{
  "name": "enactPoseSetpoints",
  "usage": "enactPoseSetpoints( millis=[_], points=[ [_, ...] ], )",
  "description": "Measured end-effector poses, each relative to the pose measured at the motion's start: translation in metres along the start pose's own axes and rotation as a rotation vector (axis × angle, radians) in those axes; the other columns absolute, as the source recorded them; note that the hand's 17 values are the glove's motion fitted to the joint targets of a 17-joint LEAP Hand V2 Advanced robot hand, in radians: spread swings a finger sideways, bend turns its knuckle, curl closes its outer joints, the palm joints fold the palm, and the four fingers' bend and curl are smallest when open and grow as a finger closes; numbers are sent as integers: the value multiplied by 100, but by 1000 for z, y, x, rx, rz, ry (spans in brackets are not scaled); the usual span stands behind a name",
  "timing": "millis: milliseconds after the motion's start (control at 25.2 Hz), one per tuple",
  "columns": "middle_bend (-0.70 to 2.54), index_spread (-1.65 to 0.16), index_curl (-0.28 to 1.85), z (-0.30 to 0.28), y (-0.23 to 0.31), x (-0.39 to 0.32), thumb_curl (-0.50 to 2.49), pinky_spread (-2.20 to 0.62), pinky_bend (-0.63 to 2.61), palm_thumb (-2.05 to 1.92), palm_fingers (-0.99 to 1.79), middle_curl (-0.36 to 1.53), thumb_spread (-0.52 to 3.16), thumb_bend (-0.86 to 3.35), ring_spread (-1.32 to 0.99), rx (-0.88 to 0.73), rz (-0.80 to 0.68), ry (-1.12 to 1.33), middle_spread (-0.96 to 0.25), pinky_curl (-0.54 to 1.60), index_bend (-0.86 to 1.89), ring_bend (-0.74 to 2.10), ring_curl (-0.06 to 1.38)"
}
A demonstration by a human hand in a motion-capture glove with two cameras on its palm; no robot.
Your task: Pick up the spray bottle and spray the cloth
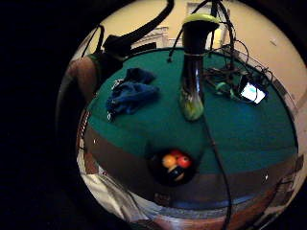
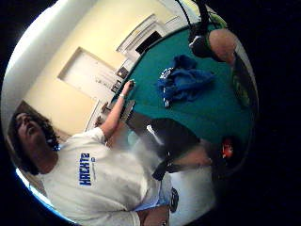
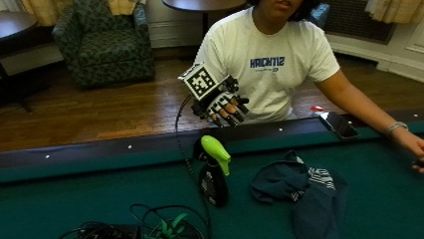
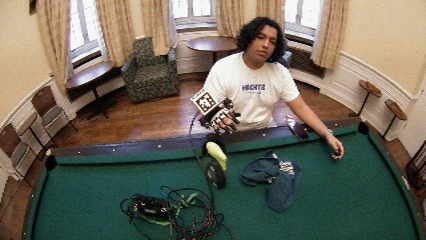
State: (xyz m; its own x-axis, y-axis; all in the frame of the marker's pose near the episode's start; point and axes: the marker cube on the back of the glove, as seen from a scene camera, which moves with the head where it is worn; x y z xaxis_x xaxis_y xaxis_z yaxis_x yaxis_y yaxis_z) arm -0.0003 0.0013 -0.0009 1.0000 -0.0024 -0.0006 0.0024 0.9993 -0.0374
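Observation:
A dark spray bottle (image 3: 214, 177) with a lime-green head stands upright on the green felt (image 3: 99, 194) of a pool table, close to the near rail. A crumpled blue cloth (image 3: 301, 191) lies on the felt just beside it. My gloved right hand (image 3: 222, 107) hangs in the air above the rail, behind and above the bottle. Its fingers are loosely curled downward and hold nothing. The little finger side palm view looks down on the bottle (image 1: 193, 72) and the cloth (image 1: 130, 93) side by side. In the wide view the hand (image 4: 223, 116) is well clear of the bottle (image 4: 215, 167).
The person's bare left hand (image 3: 411, 144) rests on the felt at the far side of the cloth. A phone (image 3: 338, 124) lies on the rail. A tangle of cables (image 3: 139, 226) and a lit device (image 1: 253, 92) sit beyond the bottle. A side pocket (image 1: 173, 165) holds billiard balls.

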Motion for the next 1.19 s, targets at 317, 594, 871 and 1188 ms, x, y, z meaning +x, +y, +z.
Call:
enactPoseSetpoints(
  millis=[317,594,871,1188],
  points=[
    [35,-30,21,6,-4,-2,14,13,17,43,91,20,70,18,-11,64,81,4,-13,15,23,46,22],
    [35,-34,26,10,13,2,18,15,15,46,93,25,85,13,-13,-45,14,1,-15,17,18,43,26],
    [34,-36,28,10,10,-2,21,15,15,48,95,29,92,8,-14,-1,27,-3,-15,19,16,43,28],
    [24,-37,32,9,10,-6,24,15,17,50,89,30,95,2,-13,-52,-20,-3,-16,21,19,39,30]
  ],
)
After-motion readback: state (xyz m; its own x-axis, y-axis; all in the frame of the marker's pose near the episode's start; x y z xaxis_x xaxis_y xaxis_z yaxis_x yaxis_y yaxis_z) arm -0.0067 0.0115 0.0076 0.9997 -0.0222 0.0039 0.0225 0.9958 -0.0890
